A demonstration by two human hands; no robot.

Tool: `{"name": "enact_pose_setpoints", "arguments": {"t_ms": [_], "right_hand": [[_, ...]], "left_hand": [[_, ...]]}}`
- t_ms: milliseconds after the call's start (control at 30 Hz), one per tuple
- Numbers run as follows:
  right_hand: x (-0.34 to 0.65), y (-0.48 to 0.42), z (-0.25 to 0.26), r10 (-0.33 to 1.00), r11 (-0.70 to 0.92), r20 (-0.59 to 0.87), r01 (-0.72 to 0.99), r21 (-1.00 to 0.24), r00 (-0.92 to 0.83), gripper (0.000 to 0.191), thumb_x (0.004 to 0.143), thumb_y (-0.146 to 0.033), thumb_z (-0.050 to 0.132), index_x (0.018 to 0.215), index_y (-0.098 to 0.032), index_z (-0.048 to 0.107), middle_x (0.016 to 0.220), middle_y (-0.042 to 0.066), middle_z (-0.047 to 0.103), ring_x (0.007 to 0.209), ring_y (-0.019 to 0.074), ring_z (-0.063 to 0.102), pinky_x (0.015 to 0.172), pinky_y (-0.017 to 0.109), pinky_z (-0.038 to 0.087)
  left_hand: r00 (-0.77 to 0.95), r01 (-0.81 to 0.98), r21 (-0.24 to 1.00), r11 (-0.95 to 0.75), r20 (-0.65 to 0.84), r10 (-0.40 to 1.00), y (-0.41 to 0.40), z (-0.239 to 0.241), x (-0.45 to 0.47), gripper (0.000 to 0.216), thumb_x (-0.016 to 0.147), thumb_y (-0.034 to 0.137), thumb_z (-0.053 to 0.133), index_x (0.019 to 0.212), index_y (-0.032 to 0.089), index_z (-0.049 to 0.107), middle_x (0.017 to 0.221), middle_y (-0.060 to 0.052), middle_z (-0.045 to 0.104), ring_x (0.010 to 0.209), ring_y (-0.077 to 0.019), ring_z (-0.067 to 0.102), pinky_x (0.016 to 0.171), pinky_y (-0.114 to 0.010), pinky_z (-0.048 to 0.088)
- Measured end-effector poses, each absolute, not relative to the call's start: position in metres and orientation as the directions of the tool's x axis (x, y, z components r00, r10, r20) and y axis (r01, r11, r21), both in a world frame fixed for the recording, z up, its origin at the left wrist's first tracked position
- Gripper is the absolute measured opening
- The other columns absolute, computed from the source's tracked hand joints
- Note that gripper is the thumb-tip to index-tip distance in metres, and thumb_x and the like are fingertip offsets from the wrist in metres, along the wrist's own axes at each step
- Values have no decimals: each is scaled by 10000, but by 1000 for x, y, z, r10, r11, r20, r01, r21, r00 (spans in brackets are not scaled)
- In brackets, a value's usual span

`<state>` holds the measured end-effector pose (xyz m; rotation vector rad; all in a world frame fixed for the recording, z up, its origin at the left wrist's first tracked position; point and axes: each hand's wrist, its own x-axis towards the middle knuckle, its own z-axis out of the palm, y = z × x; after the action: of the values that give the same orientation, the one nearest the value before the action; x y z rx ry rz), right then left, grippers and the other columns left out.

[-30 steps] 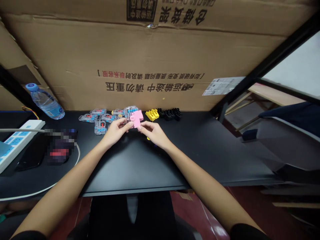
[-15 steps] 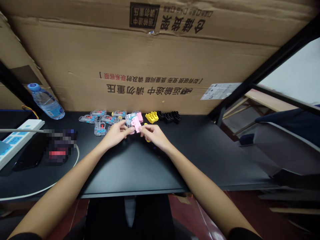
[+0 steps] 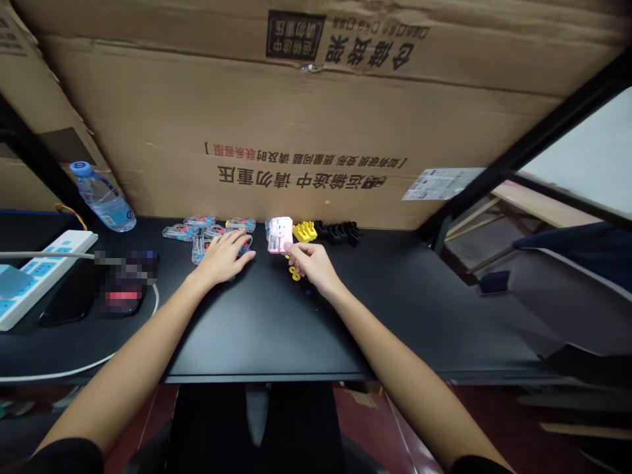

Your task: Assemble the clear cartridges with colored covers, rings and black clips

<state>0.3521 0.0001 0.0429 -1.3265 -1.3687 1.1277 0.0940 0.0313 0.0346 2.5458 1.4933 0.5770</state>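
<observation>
Pink piece [image 3: 279, 234]: corner-pinched by right hand [image 3: 316, 268], likely for visibility | clear toys [image 3: 178, 232]: grouped near back edge of table [image 3: 257, 336], part-covered by left hand [image 3: 221, 259], grip indeterminable

pink piece [image 3: 282, 232], yellow rings [image 3: 296, 277], black table [image 3: 276, 329], brown cardboard [image 3: 172, 105] printed black and red.

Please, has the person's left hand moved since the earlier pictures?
Yes. Judged against the yellow part on the table, the left hand has moved leftward, over the clear plastic pieces.
</observation>
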Motion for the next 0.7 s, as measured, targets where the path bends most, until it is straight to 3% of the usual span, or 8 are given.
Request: {"name": "enact_pose_setpoints", "arguments": {"t_ms": [233,467,567,700], "right_hand": [[350,1,40,991,100,126,361,-927,47,496,854,-610,710,606,-184,658,574,1,546,525,113,422,521,285,292],[353,5,33,978,144,195,447,-883,72,470,862,-560,674,577,-191,620,545,-39,381,546,115,331,560,308,226],[352,5,33,977,162,207,449,-879,54,473,864,-563,659,570,-198,598,553,-36,389,555,120,339,568,307,239],[351,4,34,979,160,200,477,-864,34,489,856,-589,654,565,-201,593,553,-28,398,566,128,346,569,306,252]], "left_hand": [[406,861,238,-449,209,890,38,30,87,458,1106,480,480,1490,290,641,1701,-87,525,1549,-355,467,1246,-585,363],[297,918,216,-334,186,937,39,36,76,677,1051,456,516,1675,207,437,1692,-161,507,1532,-404,458,1245,-605,358],[292,921,206,-331,197,936,42,37,78,716,1036,439,513,1691,171,409,1734,-169,452,1571,-398,421,1262,-606,343],[327,911,198,-361,186,927,52,35,90,714,1051,490,514,1701,214,405,1801,-127,360,1624,-380,369,1275,-611,325]]}}
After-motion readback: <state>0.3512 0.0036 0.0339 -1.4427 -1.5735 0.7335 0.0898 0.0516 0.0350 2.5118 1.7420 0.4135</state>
